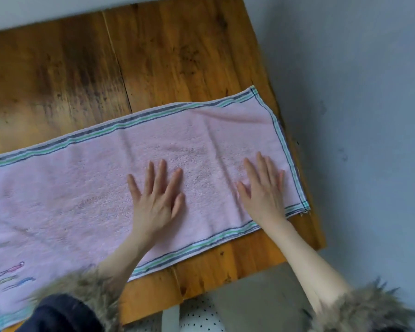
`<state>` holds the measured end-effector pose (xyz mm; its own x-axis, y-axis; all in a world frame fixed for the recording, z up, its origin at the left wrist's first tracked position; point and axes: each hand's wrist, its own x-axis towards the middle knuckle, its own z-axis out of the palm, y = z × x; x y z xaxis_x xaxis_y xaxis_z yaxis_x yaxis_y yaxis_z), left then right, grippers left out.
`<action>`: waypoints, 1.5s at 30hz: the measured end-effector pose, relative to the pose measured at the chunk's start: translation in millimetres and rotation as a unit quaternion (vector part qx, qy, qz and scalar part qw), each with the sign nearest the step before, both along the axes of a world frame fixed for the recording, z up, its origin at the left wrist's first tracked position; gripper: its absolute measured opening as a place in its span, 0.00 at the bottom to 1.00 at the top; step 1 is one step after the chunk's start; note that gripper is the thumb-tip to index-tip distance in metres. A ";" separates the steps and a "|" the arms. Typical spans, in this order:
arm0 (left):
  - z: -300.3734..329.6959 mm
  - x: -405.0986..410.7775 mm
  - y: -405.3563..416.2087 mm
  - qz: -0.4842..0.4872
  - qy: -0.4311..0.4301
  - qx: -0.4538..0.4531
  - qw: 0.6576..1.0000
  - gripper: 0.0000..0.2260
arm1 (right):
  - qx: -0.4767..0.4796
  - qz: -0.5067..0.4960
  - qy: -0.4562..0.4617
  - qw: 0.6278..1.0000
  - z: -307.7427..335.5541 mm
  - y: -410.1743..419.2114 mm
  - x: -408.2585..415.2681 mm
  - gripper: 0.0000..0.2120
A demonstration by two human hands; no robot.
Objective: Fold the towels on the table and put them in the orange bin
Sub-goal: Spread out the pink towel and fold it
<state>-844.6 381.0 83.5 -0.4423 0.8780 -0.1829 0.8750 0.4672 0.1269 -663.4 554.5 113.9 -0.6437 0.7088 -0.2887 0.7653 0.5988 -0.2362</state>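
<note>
A long pink towel with green and grey striped edges lies spread flat across the wooden table. Small embroidered figures mark its lower left part. My left hand lies flat on the towel's middle with fingers straight and spread. My right hand presses flat on the towel near its right end, fingers straight. Neither hand grips the cloth. The orange bin is not in view.
The table's right edge runs just past the towel's right end, with grey floor beyond. Fur-trimmed dark sleeves cover both forearms near the bottom. Bare wood shows behind the towel.
</note>
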 end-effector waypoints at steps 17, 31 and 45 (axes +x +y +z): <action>15.4 10.7 10.9 0.065 -0.062 -0.016 0.996 0.27 | -0.072 -0.338 0.086 0.935 19.4 38.8 39.4 0.24; 51.5 65.4 47.4 0.194 -0.346 0.205 0.895 0.08 | -0.399 -0.193 0.177 0.879 53.1 32.1 -31.0 0.09; 45.6 57.7 77.1 0.246 -0.294 0.089 0.919 0.11 | -0.173 -0.286 0.099 0.937 22.4 147.1 -108.1 0.22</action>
<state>-786.9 458.1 129.0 -0.6642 0.6380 -0.3895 0.3196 0.7134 0.6236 -771.5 701.6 136.3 -0.2529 0.8402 -0.4796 0.8587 -0.0335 -0.5115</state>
